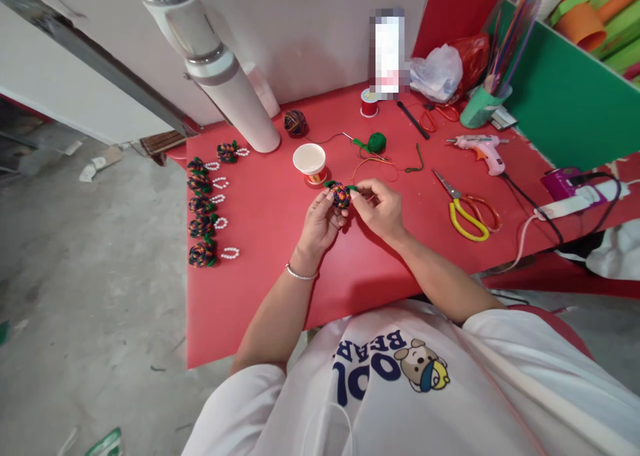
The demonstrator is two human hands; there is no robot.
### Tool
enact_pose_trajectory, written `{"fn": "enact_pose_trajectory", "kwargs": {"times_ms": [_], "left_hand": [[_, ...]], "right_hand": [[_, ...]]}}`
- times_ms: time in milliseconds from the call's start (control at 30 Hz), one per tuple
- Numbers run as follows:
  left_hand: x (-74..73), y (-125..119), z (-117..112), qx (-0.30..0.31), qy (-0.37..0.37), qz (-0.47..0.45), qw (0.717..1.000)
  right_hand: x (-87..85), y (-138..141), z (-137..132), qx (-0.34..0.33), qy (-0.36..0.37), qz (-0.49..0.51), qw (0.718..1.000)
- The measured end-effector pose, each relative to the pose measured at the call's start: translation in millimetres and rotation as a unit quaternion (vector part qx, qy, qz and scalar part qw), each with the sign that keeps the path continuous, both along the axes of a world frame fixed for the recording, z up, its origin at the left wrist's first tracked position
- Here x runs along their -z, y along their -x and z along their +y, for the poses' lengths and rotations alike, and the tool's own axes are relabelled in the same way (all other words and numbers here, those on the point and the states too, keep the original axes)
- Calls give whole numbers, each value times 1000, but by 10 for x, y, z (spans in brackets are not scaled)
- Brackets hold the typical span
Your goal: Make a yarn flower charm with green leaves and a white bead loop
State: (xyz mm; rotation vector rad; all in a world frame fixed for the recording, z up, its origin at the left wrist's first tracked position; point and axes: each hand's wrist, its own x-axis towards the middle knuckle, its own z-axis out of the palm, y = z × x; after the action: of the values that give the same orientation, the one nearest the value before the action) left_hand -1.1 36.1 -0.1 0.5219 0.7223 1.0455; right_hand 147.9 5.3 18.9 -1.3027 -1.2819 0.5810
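Over the red table [280, 243], both my hands meet around a small multicoloured yarn flower [341, 195] with green leaves. My left hand [323, 221], with a silver bracelet on the wrist, grips the flower from the left with curled fingers. My right hand [377, 206] pinches its right side at the green leaf. A white paper cup [309, 161] stands just behind the flower. A green yarn ball [376, 141] with a crochet hook lies further back.
Several finished yarn flowers with pearl loops [204, 206] lie in a column at the table's left edge. Yellow-handled scissors [465, 209], a pink glue gun [483, 148], a red thread spool [369, 102], a dark yarn ball [295, 122], a white tube [220, 69] and a green cup of sticks [483, 106] sit around.
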Motion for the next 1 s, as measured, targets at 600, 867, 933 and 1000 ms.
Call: {"fn": "enact_pose_trajectory", "kwargs": {"times_ms": [600,867,933,1000], "left_hand": [[-76,-124,-50,-70,-7,35,997],[-106,-133,-74,-91,-14,62,994],[-111,-125,-77,-97,-23,68,993],[-105,-117,-74,-111,-33,70,991]], "right_hand": [[168,-49,172,-60,95,105,988],[204,-178,232,-115,137,125,976],[213,-178,236,-122,132,119,977],[216,-167,235,-130,129,116,976]]}}
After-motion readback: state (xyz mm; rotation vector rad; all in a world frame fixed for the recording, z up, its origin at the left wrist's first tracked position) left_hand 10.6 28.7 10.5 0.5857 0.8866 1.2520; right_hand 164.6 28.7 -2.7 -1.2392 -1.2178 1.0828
